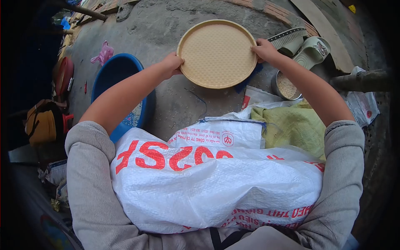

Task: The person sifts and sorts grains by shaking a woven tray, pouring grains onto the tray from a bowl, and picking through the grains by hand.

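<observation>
A round, pale yellow winnowing tray with a woven surface and a raised rim is held out at arm's length, above the grey floor. My left hand is closed on its left rim, thumb on top. On the opposite side, my right hand grips the right rim the same way. The undersides of both hands' fingers are hidden beneath the tray. No loose grain can be made out on the weave.
A blue basin stands at the left, pale bits inside. To the right are a metal bowl of grain and a pair of slippers. A white printed sack covers my lap; a yellow-green sack lies beyond. A pink plastic bag lies behind the basin.
</observation>
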Tool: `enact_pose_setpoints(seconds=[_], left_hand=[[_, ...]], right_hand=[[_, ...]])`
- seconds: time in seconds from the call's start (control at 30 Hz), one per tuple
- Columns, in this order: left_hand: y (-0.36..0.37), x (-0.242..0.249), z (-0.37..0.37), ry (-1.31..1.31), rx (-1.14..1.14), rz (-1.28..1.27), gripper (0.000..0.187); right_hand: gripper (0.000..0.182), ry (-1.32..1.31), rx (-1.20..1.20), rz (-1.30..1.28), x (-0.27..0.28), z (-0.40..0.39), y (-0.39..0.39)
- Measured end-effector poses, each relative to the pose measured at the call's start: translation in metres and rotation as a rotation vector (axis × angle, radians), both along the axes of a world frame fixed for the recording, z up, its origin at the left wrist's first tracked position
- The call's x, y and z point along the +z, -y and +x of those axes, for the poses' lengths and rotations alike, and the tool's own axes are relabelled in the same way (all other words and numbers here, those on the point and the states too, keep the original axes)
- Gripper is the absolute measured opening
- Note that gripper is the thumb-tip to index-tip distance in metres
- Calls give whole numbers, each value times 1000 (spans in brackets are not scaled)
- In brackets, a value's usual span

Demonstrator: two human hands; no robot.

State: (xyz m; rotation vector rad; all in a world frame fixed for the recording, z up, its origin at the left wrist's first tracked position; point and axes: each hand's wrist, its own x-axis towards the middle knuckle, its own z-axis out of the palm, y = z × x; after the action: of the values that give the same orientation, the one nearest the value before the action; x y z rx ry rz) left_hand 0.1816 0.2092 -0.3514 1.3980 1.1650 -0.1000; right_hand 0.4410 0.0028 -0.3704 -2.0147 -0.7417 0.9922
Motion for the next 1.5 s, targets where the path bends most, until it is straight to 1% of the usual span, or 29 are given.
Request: enact_pose_setpoints(seconds=[0.03, 0.07, 0.13, 0.17, 0.2, 0.23, 0.27, 0.3, 0.33, 0.37, 0.4, 0.43, 0.47, 0.5, 0.53, 0.57, 0.63, 0.8, 0.9, 0.93, 1.0, 1.07, 1.2, 1.27, 1.3, 1.5], left_hand=[[7, -6, 0, -23, 15, 0, 32], [12, -10, 1, -21, 1, -13, 32], [13, -18, 2, -86, -52, -13, 39], [13, -21, 2, -96, -75, -29, 39], [12, -22, 3, -85, -83, 0, 39], [10, -23, 6, -74, -96, 24, 39], [6, -25, 10, -58, -115, 33, 39], [1, -28, 13, -38, -128, 38, 39], [-6, -31, 17, -13, -158, 47, 39], [-11, -34, 22, 11, -189, 57, 38], [-13, -29, 30, 12, -245, 91, 33], [-14, -24, 37, 15, -300, 126, 29], [-16, -23, 44, 18, -320, 100, 29], [-19, -23, 51, 75, -379, 120, 28], [-21, -26, 56, 134, -434, 141, 28], [-23, -31, 62, 144, -442, 128, 28], [-24, -36, 68, 172, -552, 197, 31], [-18, -36, 77, 154, -550, 205, 31], [-17, -27, 77, 144, -525, 184, 30], [-15, -25, 74, 128, -520, 149, 28], [-15, -28, 65, 111, -491, 164, 29], [-14, -27, 59, 118, -501, 148, 35], [-16, -37, 36, 130, -455, 122, 35], [-16, -45, 26, 116, -394, 138, 29], [-15, -47, 20, 102, -380, 136, 29], [-4, -52, -6, 108, -294, 139, 29]], right_hand=[[37, -48, 55, -28, 2, -1, 10], [37, -46, 40, -41, 5, -2, 23], [46, -175, 30, 5, 27, -12, 50], [53, -190, 124, 25, 39, -8, 68], [47, -87, 186, 4, 59, -8, 89], [40, 167, 342, 44, 80, -6, 115], [29, 321, 388, 20, 121, -16, 142], [20, 528, 388, 95, 136, -21, 177], [16, 737, 344, 6, 151, -29, 216], [13, 778, 277, -93, 170, -42, 257], [13, 704, 159, -149, 178, -55, 303], [12, 587, -84, -298, 180, -74, 358], [14, 358, -493, -319, 169, -104, 428], [17, 148, -833, -214, 149, -145, 514], [17, 156, -848, -233, 158, -148, 522], [17, 166, -857, -250, 162, -154, 529], [17, 174, -869, -274, 170, -160, 534], [16, 134, -863, -291, 153, -181, 534], [16, 109, -813, -277, 132, -172, 526], [16, 98, -796, -283, 129, -172, 525], [17, 82, -767, -301, 128, -171, 524], [17, 79, -745, -314, 128, -169, 523], [17, 59, -675, -357, 138, -156, 521], [17, 46, -638, -384, 143, -148, 523], [17, 36, -620, -394, 144, -146, 524], [17, 11, -566, -465, 169, -148, 531]])
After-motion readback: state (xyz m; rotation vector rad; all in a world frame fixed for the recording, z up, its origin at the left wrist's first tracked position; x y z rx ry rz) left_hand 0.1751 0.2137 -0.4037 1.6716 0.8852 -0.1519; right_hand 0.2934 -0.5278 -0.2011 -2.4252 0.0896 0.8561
